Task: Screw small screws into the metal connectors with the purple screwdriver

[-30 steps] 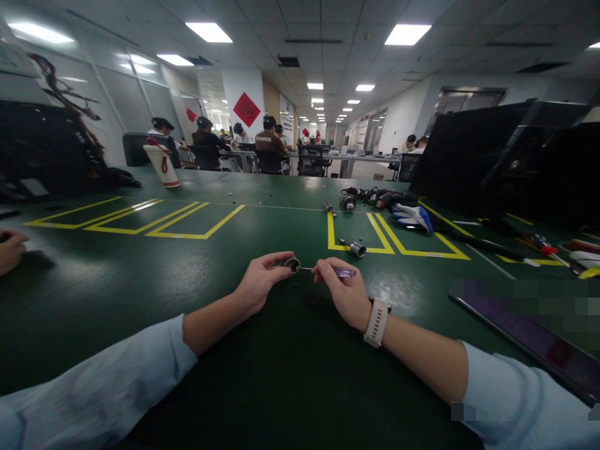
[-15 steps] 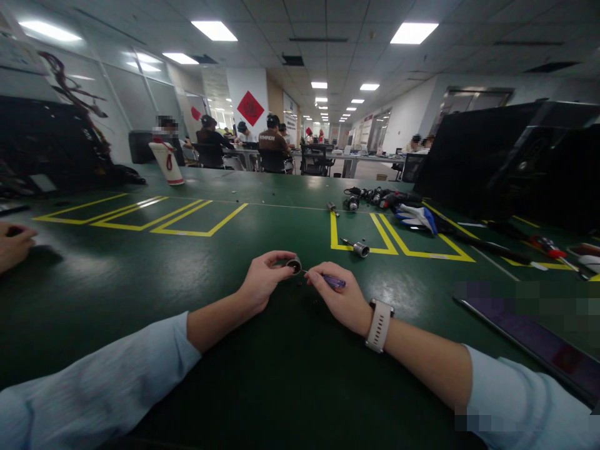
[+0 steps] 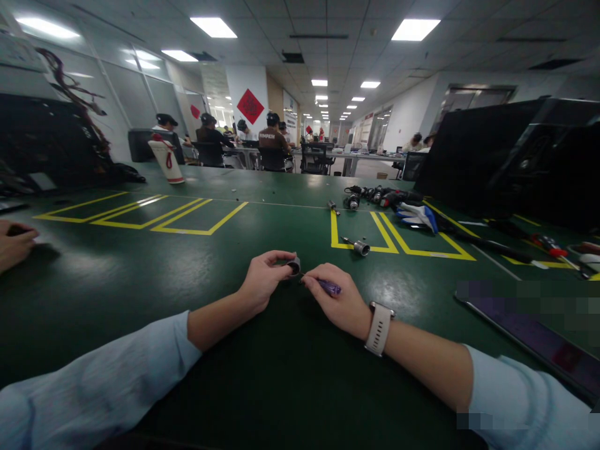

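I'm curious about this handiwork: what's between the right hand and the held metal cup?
The head view shows a thin shaft there, part of the purple tool in the right hand.

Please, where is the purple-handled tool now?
In the head view, the purple-handled tool is in the right hand, near the centre, right of the round metal part in the left hand.
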Available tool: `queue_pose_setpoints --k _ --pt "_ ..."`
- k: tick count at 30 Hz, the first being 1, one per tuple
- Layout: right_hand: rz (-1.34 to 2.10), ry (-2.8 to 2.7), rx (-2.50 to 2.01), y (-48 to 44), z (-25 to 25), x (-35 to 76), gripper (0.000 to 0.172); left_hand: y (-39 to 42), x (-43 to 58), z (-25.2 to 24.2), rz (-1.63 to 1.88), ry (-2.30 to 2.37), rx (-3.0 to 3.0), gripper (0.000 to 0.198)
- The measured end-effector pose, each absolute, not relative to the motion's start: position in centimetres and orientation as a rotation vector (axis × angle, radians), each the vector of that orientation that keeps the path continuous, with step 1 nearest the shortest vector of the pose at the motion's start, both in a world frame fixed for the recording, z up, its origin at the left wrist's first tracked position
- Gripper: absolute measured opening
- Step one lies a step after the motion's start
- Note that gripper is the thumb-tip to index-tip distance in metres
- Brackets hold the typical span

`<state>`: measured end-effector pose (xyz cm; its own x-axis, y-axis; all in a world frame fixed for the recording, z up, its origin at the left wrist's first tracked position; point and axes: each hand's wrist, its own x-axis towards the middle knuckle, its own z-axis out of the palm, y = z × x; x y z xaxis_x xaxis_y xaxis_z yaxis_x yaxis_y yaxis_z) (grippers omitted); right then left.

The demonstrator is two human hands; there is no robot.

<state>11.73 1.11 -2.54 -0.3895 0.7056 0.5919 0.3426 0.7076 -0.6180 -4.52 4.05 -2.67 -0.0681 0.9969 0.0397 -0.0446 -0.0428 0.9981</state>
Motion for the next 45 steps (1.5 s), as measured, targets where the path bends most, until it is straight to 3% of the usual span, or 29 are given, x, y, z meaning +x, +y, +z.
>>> queue_pose_setpoints --k 6,14,34,45 --pt "0.568 -1.936 -0.787 1.0 -2.4 11.7 0.017 4.2 -4.6 -2.8 1.309 1.218 1.162 0.027" --pt "0.958 -1.35 -0.956 2.7 -3.3 12.3 0.043 4.5 -4.6 -2.7 1.3 1.164 1.029 0.023" --pt "1.133 -1.256 -0.872 3.2 -4.0 12.1 0.038 4.1 -4.6 -2.3 1.235 1.137 0.986 0.028" --pt "0.712 -1.712 -0.794 1.6 -2.4 12.3 0.021 4.1 -4.7 -2.5 1.26 1.093 1.028 0.03"
